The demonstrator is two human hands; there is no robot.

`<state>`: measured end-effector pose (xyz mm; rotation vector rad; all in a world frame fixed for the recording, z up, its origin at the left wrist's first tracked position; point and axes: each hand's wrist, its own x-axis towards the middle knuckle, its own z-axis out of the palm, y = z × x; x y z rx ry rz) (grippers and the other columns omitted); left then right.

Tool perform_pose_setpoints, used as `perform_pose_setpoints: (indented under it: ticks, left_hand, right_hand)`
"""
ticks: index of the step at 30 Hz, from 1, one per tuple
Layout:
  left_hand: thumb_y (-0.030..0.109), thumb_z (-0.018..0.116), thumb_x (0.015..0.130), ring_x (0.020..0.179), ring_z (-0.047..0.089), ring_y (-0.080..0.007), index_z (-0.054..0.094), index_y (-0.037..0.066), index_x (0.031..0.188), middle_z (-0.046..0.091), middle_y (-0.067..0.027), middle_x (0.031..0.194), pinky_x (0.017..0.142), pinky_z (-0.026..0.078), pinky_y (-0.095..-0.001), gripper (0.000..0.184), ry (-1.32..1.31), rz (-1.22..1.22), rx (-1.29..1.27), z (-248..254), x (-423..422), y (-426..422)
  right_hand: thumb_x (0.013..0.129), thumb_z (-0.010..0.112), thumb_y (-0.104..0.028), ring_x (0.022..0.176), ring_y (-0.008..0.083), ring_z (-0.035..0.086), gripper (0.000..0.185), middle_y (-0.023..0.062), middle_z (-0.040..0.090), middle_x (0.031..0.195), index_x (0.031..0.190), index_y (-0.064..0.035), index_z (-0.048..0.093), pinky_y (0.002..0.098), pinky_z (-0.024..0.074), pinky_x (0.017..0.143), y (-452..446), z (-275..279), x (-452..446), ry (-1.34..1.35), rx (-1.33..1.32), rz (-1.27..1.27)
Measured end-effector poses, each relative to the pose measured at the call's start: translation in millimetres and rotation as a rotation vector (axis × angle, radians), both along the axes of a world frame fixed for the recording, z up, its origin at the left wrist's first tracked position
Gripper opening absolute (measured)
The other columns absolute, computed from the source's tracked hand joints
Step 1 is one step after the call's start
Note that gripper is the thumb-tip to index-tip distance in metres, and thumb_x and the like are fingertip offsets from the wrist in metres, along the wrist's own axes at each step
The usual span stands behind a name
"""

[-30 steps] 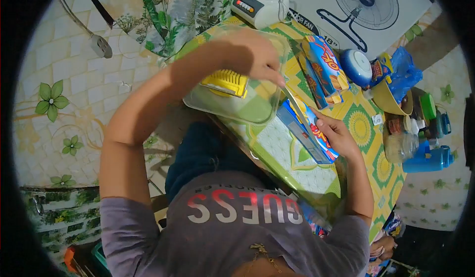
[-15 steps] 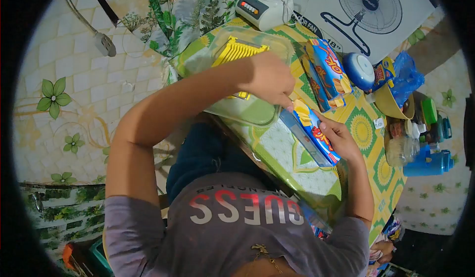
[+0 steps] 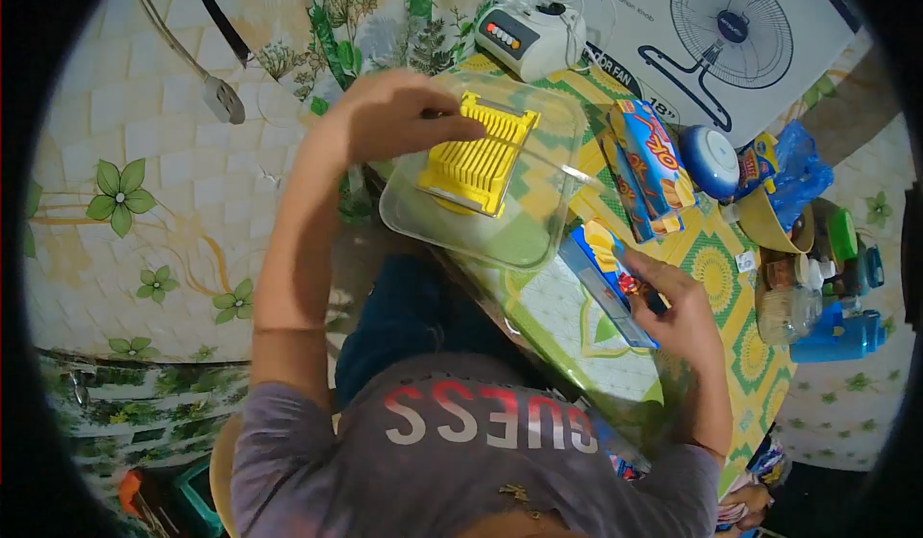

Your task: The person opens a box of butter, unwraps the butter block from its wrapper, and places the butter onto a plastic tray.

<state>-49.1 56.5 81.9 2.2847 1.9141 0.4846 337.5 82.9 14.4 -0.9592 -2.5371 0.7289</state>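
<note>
Two hands (image 3: 399,117) (image 3: 684,309), one tub (image 3: 540,219), one yellow slicer (image 3: 468,168)

fan box (image 3: 625,33) | white appliance (image 3: 543,43) | blue bowl (image 3: 710,161) | blue plastic bag (image 3: 800,161) | hanging socket (image 3: 223,102)

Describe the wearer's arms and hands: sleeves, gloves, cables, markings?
Both arms wear short greyish-purple sleeves, left sleeve and right sleeve, ending above the elbow. Forearms are uncovered. Left hand and right hand are bare five-fingered human hands, ungloved. No watch, bracelet, cables or markings visible on either arm.
</note>
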Motion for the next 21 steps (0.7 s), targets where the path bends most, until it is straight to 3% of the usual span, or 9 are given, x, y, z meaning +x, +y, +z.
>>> perform_pose_setpoints:
  ticks: [2,4,6,9,12,15,17,19,21]
  left_hand:
    - [0.037,0.063,0.092,0.072,0.064,-0.0291,0.074,0.009,0.096,0.067,-0.0146,0.079,0.066,0.050,-0.0359,0.030,-0.180,0.188,-0.009,-37.1,-2.7,-14.1]
    - [0.030,0.061,0.095,0.084,0.066,-0.0286,0.067,0.008,0.116,0.069,-0.0168,0.099,0.076,0.051,-0.0372,0.031,-0.493,0.068,0.020,-83.0,4.3,-29.3]
    - [0.021,0.057,0.097,0.099,0.064,-0.0295,0.056,0.005,0.131,0.064,-0.0188,0.117,0.087,0.049,-0.0382,0.038,-0.546,0.058,0.014,-104.8,29.7,-49.2]
    - [0.015,0.051,0.098,0.107,0.060,-0.0342,0.042,0.004,0.143,0.060,-0.0225,0.120,0.094,0.045,-0.0377,0.047,-0.523,-0.079,0.243,-150.5,63.7,-62.9]
    - [0.011,0.046,0.099,0.113,0.055,-0.0384,0.032,0.003,0.149,0.055,-0.0267,0.123,0.100,0.040,-0.0388,0.053,-0.729,-0.087,0.035,-141.8,98.5,-71.6]
    - [0.010,0.044,0.099,0.114,0.053,-0.0429,0.026,0.002,0.151,0.054,-0.0292,0.122,0.100,0.040,-0.0400,0.055,-0.792,-0.098,-0.182,-126.1,119.0,-75.1]
    - [0.009,0.045,0.098,0.096,0.055,-0.0416,0.025,0.005,0.152,0.053,-0.0266,0.104,0.088,0.043,-0.0430,0.058,-0.780,-0.157,-0.014,-153.4,133.1,-68.4]
    - [0.009,0.046,0.097,0.088,0.057,-0.0413,0.023,0.007,0.153,0.053,-0.0254,0.098,0.081,0.046,-0.0447,0.060,-0.772,-0.178,0.091,-167.1,146.5,-62.6]
    - [0.010,0.047,0.097,0.088,0.057,-0.0418,0.021,0.008,0.154,0.052,-0.0256,0.102,0.080,0.047,-0.0451,0.062,-0.777,-0.153,0.125,-172.3,157.0,-59.6]
  right_hand:
    - [0.075,0.067,-0.006,0.098,0.0307,0.068,0.051,0.0168,0.066,0.118,0.126,-0.0084,0.062,0.0382,0.0550,0.082,-4.8,2.8,-4.2,-0.067,0.096,0.018]
    - [0.074,0.066,-0.006,0.094,0.0306,0.068,0.049,0.0168,0.066,0.118,0.123,-0.0085,0.063,0.0389,0.0558,0.080,-10.0,10.2,-11.3,-0.136,0.127,-0.003]
    - [0.074,0.065,-0.006,0.092,0.0309,0.069,0.049,0.0171,0.066,0.118,0.123,-0.0092,0.063,0.0394,0.0562,0.078,-12.6,11.9,-16.5,-0.202,0.190,-0.012]
    - [0.073,0.064,-0.006,0.092,0.0317,0.069,0.055,0.0190,0.065,0.119,0.127,-0.0112,0.058,0.0403,0.0564,0.079,-17.2,10.0,-22.4,-0.290,0.259,-0.024]
    - [0.072,0.064,-0.006,0.094,0.0334,0.069,0.063,0.0227,0.064,0.119,0.133,-0.0133,0.052,0.0411,0.0569,0.079,-21.7,9.1,-30.5,-0.350,0.273,-0.041]
    - [0.071,0.064,-0.004,0.094,0.0354,0.068,0.067,0.0249,0.063,0.119,0.136,-0.0135,0.049,0.0411,0.0572,0.078,-23.5,-1.7,-28.5,-0.345,0.407,-0.021]
    - [0.070,0.063,-0.001,0.092,0.0361,0.068,0.066,0.0244,0.063,0.119,0.135,-0.0122,0.050,0.0411,0.0569,0.076,-25.7,-4.3,-27.9,-0.316,0.444,-0.023]
    - [0.072,0.066,-0.005,0.095,0.0379,0.068,0.070,0.0271,0.062,0.119,0.139,-0.0109,0.045,0.0405,0.0578,0.077,-25.4,-8.9,-25.8,-0.349,0.504,0.007]
    - [0.073,0.067,-0.007,0.096,0.0388,0.068,0.073,0.0289,0.062,0.119,0.141,-0.0095,0.042,0.0402,0.0583,0.077,-24.5,-11.3,-24.1,-0.373,0.539,0.024]
